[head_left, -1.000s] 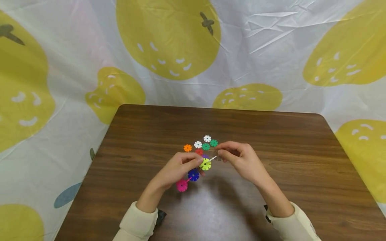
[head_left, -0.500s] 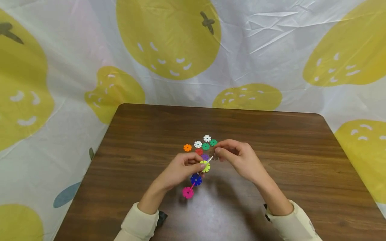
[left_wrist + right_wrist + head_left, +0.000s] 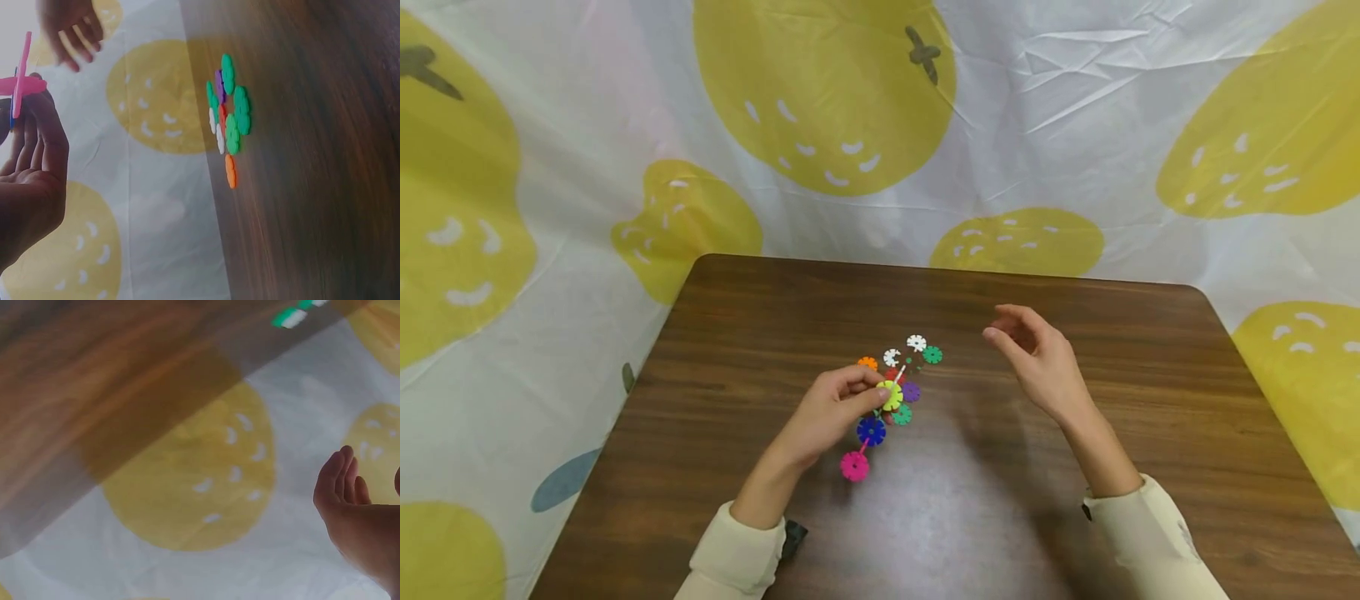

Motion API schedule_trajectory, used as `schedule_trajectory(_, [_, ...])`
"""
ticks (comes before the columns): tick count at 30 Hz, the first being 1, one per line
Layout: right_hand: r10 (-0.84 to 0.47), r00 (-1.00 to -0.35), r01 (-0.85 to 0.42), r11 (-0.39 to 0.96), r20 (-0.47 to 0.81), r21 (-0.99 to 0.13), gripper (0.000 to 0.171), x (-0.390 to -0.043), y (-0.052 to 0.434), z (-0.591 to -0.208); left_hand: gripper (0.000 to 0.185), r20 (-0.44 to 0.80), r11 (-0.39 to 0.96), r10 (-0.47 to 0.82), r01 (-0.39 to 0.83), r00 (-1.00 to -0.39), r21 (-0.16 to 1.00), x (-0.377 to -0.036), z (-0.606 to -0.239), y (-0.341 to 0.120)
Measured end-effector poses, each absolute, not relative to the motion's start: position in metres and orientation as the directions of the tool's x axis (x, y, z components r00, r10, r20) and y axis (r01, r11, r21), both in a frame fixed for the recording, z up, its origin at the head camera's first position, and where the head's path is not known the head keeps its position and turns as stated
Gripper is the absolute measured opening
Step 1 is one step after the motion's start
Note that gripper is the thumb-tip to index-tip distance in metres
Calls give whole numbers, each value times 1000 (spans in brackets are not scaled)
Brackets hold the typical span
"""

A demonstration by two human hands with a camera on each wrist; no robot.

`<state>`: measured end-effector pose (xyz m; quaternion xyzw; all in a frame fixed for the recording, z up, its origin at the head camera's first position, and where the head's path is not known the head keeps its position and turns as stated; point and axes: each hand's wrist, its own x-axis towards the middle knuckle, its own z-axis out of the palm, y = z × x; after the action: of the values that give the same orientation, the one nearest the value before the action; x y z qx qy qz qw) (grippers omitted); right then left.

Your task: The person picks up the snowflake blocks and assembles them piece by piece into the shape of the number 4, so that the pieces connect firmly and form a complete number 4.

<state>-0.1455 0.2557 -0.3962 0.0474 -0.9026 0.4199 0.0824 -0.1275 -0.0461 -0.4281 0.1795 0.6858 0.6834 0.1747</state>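
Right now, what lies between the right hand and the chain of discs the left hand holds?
In the head view, only bare table between right hand and chain of discs; the loose green disc lies just beyond.

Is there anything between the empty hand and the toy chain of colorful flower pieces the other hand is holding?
Nothing visible. The right hand hovers open above the table, apart from the chain that the left hand grips. Only bare tabletop lies below that gap; the loose pieces lie farther back.
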Motion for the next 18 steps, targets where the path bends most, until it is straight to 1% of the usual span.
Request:
schedule_trajectory(4, [-34,-984,-152,669,174,-727,53,-155,266,-422,16,24,-26,456,13,-889,1000,-127,-427,-47])
schedule_trajectory(9, [-93,-988,-155,723,127,-673,52,-161,273,-453,15,41,-58,447,17,-893,998,-127,-427,-47])
schedule_trajectory(14, [-145,-985,-170,771,92,-613,49,-161,270,-469,16,55,-79,446,22,-894,997,-126,-426,-46])
schedule_trajectory(18, [-172,-983,-174,788,59,-590,47,-160,264,-478,15,66,-91,439,29,-896,995,-124,-425,-46])
